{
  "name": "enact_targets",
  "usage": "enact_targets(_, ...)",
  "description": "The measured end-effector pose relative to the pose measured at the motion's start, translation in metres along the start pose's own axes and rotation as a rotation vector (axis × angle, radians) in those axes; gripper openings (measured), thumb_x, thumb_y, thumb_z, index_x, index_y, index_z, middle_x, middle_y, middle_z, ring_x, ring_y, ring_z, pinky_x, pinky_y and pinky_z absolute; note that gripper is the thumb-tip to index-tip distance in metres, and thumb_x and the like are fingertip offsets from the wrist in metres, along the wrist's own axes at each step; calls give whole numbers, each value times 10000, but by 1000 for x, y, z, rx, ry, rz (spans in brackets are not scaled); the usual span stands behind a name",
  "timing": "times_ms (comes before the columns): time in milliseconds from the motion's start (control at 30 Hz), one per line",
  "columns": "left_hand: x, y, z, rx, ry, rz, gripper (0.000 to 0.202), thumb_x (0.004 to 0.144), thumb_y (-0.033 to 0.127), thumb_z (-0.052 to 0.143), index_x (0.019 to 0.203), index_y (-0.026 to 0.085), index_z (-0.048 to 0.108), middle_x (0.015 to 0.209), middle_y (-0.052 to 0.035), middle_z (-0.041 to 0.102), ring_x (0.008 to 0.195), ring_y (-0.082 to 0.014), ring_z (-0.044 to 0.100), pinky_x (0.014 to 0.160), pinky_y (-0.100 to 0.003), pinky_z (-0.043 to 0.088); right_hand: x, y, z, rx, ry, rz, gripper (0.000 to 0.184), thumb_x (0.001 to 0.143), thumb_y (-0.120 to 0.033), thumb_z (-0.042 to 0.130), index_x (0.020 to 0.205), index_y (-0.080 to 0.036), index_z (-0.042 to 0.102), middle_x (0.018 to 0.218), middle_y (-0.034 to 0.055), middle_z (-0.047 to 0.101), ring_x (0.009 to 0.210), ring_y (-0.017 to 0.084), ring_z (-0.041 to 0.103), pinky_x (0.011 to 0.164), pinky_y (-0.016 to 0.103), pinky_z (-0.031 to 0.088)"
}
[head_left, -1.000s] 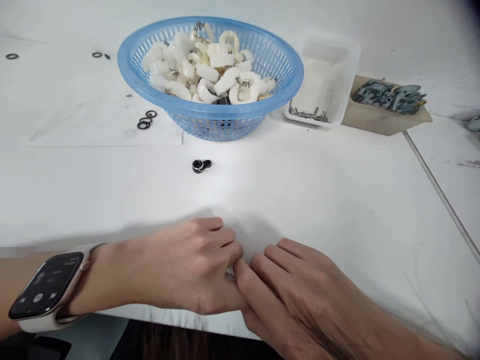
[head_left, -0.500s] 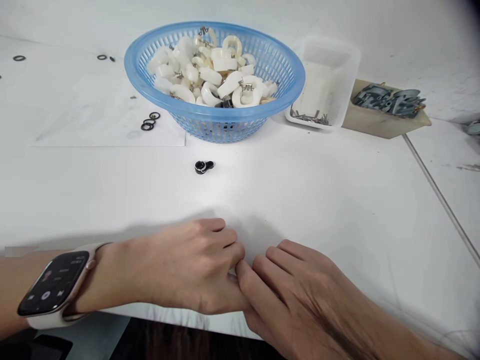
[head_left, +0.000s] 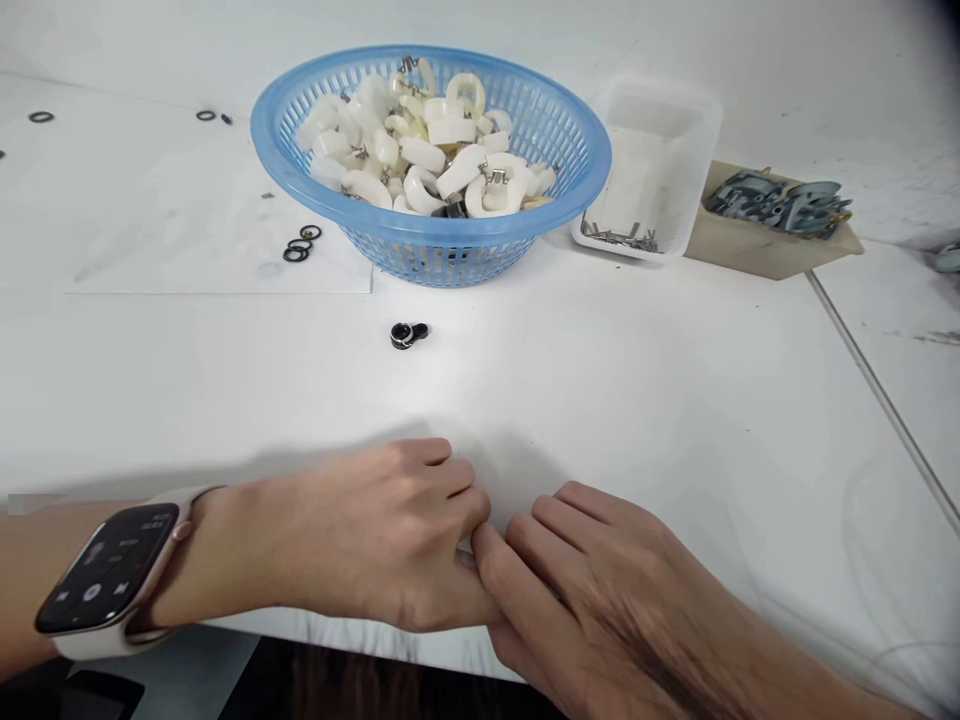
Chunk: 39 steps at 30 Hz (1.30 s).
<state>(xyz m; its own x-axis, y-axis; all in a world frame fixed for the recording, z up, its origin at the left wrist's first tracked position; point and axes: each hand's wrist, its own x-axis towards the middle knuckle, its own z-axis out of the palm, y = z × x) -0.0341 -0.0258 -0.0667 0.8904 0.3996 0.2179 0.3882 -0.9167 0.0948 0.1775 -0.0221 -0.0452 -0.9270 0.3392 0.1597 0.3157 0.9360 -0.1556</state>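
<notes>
My left hand and my right hand meet at the front edge of the white table. Both have curled fingers, and their thumbs and index fingers touch. Whatever may be between the fingertips is hidden by the knuckles. On my left wrist is a smartwatch with a light band. Beyond my hands lies a small black part with a silver ring, apart from both of them.
A blue plastic basket holds many white curved pieces with metal clips. To its right stand a white tray with thin metal pieces and a beige box of grey metal parts. Black rubber rings lie on white paper.
My hands keep the same closed pose against each other. The view has shifted very slightly; the things on the table lie as before.
</notes>
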Motion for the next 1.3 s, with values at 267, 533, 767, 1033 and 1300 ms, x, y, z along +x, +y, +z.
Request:
enact_targets(267, 0, 1, -1, 29, 25, 12, 346, 779, 109, 588, 728, 200, 258, 625, 31, 319, 550, -138, 322, 518, -318, 191, 1, 1, 1, 8, 4, 7, 122, 775, -133, 563, 737, -196, 466, 661, -8, 493, 568, 163, 380, 562, 347, 205)
enact_targets(533, 0, 0, -2, -4, -6, 2, 336, 792, 111, 570, 728, 198, 252, 634, 23, 339, 556, -142, 333, 514, -325, 209, 2, -1, -3, 20, -9, 40, 114, 789, -109, 540, 747, -187, 468, 652, -11, 490, 568, 148, 386, 568, 338, 195)
enact_targets(767, 1, 0, 1, 2, 42, -3, 335, 781, 117, 594, 719, 200, 276, 622, 22, 326, 554, -148, 320, 513, -328, 203, 1, 0, 1, 0, 2, 13, 138, 789, -129, 551, 722, -199, 454, 631, -12, 469, 553, 155, 362, 562, 348, 176)
enact_targets(1033, 0, 1, -2, 5, 6, -3, 340, 775, 96, 585, 718, 198, 265, 625, 25, 340, 560, -142, 324, 517, -321, 197, 1, 0, -3, 8, 6, 11, 121, 808, -168, 569, 744, -192, 469, 645, -12, 479, 563, 150, 373, 562, 340, 204)
enact_targets(1300, 0, 2, 0, -13, 20, -6, 342, 770, 88, 577, 714, 199, 259, 624, 23, 324, 553, -145, 306, 514, -328, 190, 2, 0, -1, 18, 4, 24, 107, 809, -143, 538, 736, -195, 478, 647, -5, 488, 561, 156, 382, 562, 345, 209)
